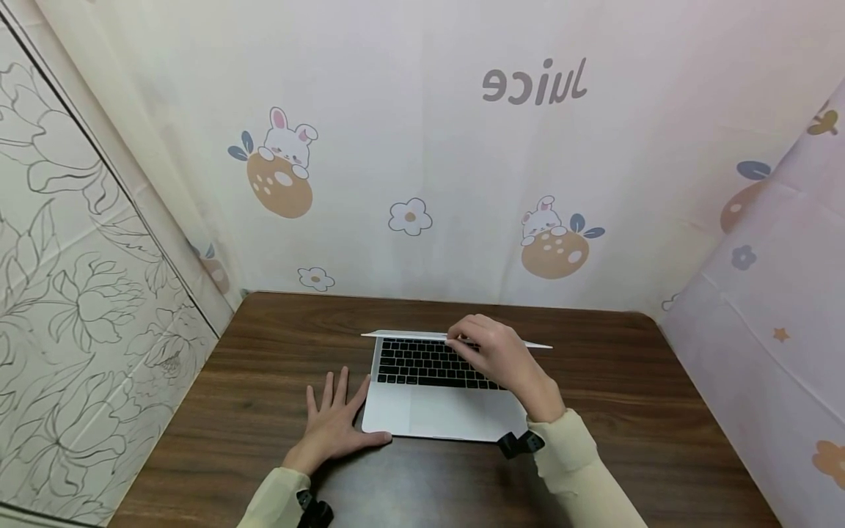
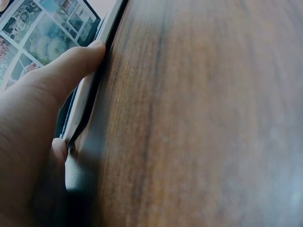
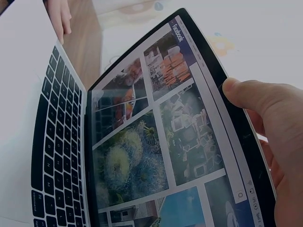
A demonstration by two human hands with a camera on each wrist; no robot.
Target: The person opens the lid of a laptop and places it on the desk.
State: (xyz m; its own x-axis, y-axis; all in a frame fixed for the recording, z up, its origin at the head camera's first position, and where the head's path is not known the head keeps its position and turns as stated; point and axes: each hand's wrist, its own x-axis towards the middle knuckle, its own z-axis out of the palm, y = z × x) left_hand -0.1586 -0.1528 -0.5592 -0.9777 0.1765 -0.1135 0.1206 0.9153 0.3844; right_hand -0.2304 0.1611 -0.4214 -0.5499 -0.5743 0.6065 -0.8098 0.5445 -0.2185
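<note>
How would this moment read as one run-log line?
right hand: pinches top edge of laptop screen | left hand: spread at front-left corner of laptop | laptop screen: lit

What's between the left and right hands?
Part of the open laptop, including some of its keyboard, lies between left hand and right hand, as the head view shows.

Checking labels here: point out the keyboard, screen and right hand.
Keyboard (image 1: 425, 363), head view, on the middle keys.
Screen (image 3: 177, 135), right wrist view, on a displayed picture.
Right hand (image 1: 496, 353), head view, on its back.
</note>
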